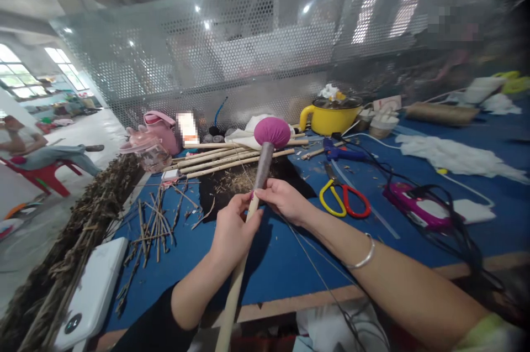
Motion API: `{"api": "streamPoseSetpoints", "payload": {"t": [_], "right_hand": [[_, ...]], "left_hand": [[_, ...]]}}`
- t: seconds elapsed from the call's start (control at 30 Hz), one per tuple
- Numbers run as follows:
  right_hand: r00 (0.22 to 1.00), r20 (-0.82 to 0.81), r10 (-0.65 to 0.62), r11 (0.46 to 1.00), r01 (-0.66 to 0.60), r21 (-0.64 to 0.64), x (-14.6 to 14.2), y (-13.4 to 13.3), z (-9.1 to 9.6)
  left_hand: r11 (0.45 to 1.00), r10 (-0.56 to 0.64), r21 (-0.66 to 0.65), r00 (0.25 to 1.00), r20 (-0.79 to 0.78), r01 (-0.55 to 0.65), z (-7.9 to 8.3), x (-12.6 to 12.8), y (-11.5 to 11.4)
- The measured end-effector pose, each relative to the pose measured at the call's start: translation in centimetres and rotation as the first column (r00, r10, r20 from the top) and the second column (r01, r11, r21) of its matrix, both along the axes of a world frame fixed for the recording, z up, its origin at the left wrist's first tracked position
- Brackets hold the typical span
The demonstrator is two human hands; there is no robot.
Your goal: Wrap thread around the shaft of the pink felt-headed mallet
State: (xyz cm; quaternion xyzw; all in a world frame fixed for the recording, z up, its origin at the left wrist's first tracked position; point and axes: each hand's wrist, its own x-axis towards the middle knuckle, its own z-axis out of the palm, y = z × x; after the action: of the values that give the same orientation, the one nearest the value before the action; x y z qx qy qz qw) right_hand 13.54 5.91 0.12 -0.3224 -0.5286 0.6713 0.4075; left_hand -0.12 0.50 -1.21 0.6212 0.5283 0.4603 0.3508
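Holds in both hands, over the middle of a blue-topped table [298, 277], a wooden stick [234, 297] with a rounded purple head [272, 132] and a grey-wrapped neck [264, 167]. Points the head toward the far side, on a long axis running from near to far and slanting a little to the right, up to the head from a near end cut off by the lower edge of view. Wraps the left hand [238, 225] around the pale wood just near of the neck, thumb and fingers closed on it. Pinches the near end of the grey wrapping between thumb and fingers of the right hand [285, 200]. Wears a silver bangle [365, 252] on the right forearm. Works before a row of pale sticks [232, 161], far and laid roughly left to right beside a dark cloth [296, 180]. Has at left a scatter of thin twigs [155, 225] and, nearer, a white device [93, 291]. Has at right scissors [337, 182] with yellow and red handles, a blue glue gun [348, 153] just beyond, and, farther still, a yellow pot [331, 120]
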Motion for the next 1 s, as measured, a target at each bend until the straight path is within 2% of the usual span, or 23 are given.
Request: {"api": "streamPoseSetpoints", "payload": {"t": [0.17,0.33,0.43,0.5,0.57,0.63,0.7,0.77,0.87,1.0], "right_hand": [[0.998,-0.008,0.068,0.996,-0.067,0.058,0.6,0.1,0.3],[0.988,-0.05,0.149,0.984,-0.143,0.106,1.0,0.2,0.4],[0.989,-0.056,0.138,0.986,-0.132,0.099,1.0,0.2,0.2],[0.995,-0.05,0.085,0.992,-0.08,0.095,0.9,0.2,0.1],[0.998,-0.035,0.044,0.995,-0.041,0.09,0.7,0.2,-0.2],[0.998,-0.033,0.045,0.996,-0.042,0.077,0.3,0.3,-0.7],[0.997,-0.031,0.065,0.997,-0.063,0.054,0.0,0.3,-1.3],[0.998,-0.022,0.064,0.997,-0.063,0.039,-0.3,0.3,-1.8],[0.998,0.006,0.059,0.997,-0.059,0.057,-0.3,0.3,-1.9],[0.996,0.009,0.091,0.989,-0.091,0.113,0.2,0.2,-1.0]], "left_hand": [[0.99,-0.05,-0.116,0.971,0.234,0.079,0.8,0.1,-0.2],[0.956,-0.108,-0.202,0.896,0.432,0.213,2.1,-0.1,-0.3],[0.902,-0.195,-0.237,0.831,0.522,0.36,2.2,-0.6,0.1],[0.856,-0.217,-0.289,0.804,0.554,0.429,2.1,-0.7,0.3],[0.85,-0.19,-0.332,0.826,0.531,0.409,1.8,-0.5,0.3],[0.901,-0.131,-0.326,0.895,0.426,0.287,1.3,-0.1,0.1],[0.96,-0.056,-0.25,0.96,0.274,0.128,0.8,0.2,-0.2],[0.986,-0.022,-0.16,0.988,0.156,0.047,0.5,0.4,-0.4],[0.99,-0.04,-0.129,0.986,0.159,0.061,0.5,0.4,-0.5],[0.971,-0.088,-0.176,0.925,0.369,0.162,1.3,0.4,-0.3]]}}
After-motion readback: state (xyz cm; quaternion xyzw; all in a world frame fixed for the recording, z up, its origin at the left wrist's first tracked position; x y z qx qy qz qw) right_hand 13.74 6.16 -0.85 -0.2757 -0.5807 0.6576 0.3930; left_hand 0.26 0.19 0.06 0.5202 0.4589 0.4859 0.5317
